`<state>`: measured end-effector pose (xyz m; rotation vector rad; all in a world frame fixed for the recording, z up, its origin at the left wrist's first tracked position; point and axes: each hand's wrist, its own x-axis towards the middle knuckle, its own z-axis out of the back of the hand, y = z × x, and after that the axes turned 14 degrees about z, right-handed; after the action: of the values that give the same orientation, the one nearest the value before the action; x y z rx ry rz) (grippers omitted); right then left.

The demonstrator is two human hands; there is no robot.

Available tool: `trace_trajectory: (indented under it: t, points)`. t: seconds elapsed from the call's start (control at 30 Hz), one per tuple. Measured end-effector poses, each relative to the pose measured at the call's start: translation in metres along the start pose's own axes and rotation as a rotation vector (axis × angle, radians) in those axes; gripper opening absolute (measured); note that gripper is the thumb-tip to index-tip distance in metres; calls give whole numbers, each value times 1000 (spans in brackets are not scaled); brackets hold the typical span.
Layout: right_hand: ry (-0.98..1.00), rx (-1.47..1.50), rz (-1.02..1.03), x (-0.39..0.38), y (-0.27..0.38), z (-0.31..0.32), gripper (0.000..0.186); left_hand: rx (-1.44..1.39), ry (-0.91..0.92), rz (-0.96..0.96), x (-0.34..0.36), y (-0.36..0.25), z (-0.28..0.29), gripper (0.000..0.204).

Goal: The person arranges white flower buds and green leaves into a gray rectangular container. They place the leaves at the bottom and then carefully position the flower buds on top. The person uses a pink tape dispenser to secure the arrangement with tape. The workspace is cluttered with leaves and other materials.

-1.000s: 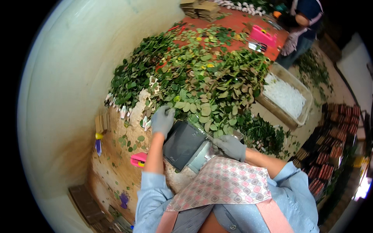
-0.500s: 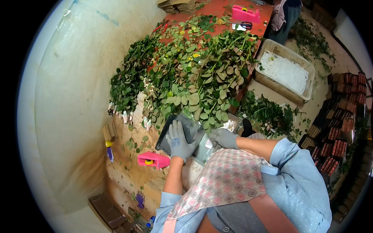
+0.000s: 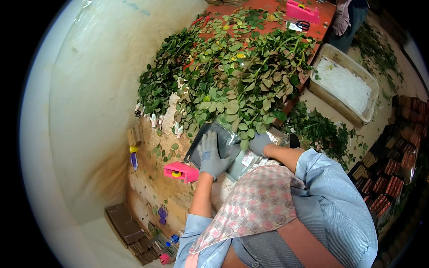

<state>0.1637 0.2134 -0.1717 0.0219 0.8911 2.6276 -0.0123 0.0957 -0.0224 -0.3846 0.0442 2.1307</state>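
Note:
My left hand [image 3: 211,154], in a grey glove, lies with fingers stretched out on a dark grey flat sheet [image 3: 193,155] covered partly by clear plastic. Just right of it is a lighter grey metal piece [image 3: 237,169] with a white label. My right hand [image 3: 259,144], also gloved, reaches to the right side of this piece under overhanging leaves; its fingers are hidden. A heap of leafy rose stems [image 3: 250,85] lies directly beyond both hands, with pale wrapped heads at its left. A pink tape dispenser [image 3: 187,173] sits left of my left wrist.
Another pink dispenser [image 3: 302,13] and scissors [image 3: 302,26] are on the red tabletop [image 3: 324,11]; a co-worker [image 3: 346,27] stands beside it. A crate [image 3: 366,114] holds white material. Stacked dark bundles [image 3: 393,169] are at right, cardboard [image 3: 120,219] at lower left.
My left hand moved from near the leaves down onto the dark sheet, spreading its fingers, then shifted slightly right. My right hand moved slightly up and slid under the leaves.

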Motion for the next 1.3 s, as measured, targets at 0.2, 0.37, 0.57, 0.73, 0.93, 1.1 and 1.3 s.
trace_trajectory:
  t: [0.2,0.37,0.57,0.73,0.93,1.1,1.3]
  points:
    - [-135,192,-139,-1,-9,0,38,-112,-89,-62,-9,14,-7,110]
    - [-164,-21,-180,-1,-15,0,37,-275,-202,-87,-40,39,-11,103]
    - [-10,81,-411,-15,-4,28,44,-502,-435,78,-96,80,-27,93]
    - [-191,297,-475,-42,-4,16,52,-604,-529,266,-131,117,-55,86]
    - [-408,837,-208,-12,18,-9,30,-979,-441,370,-150,125,-82,81]
    - [-453,1303,-177,10,6,-21,30,-1025,-378,313,-151,121,-98,82]
    - [-509,1983,-100,23,12,-23,45,-1450,-172,290,-143,122,-115,86]
